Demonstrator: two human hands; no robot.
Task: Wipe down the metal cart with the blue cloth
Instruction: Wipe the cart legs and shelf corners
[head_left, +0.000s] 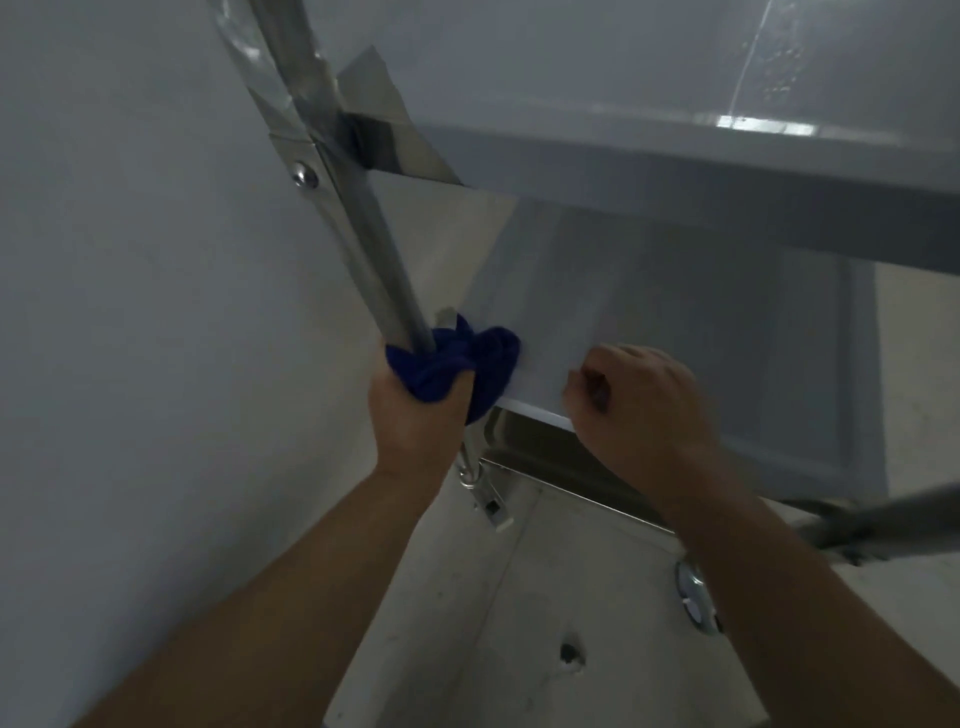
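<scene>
A shiny metal cart fills the view, with an upright corner post (363, 244), a top shelf (675, 156) and a lower shelf (649, 312). My left hand (421, 410) grips the dark blue cloth (467, 364) wrapped round the post, just at the lower shelf's corner. Part of the cloth bulges out to the right onto that shelf. My right hand (639, 400) has its fingers curled over the lower shelf's front edge, a short way right of the cloth.
A pale wall (130, 312) stands close on the left of the post. Below the shelf I see a caster bracket (488, 499), a second wheel (693, 597) and the light tiled floor (493, 623). A dark bar (883, 519) crosses at the right.
</scene>
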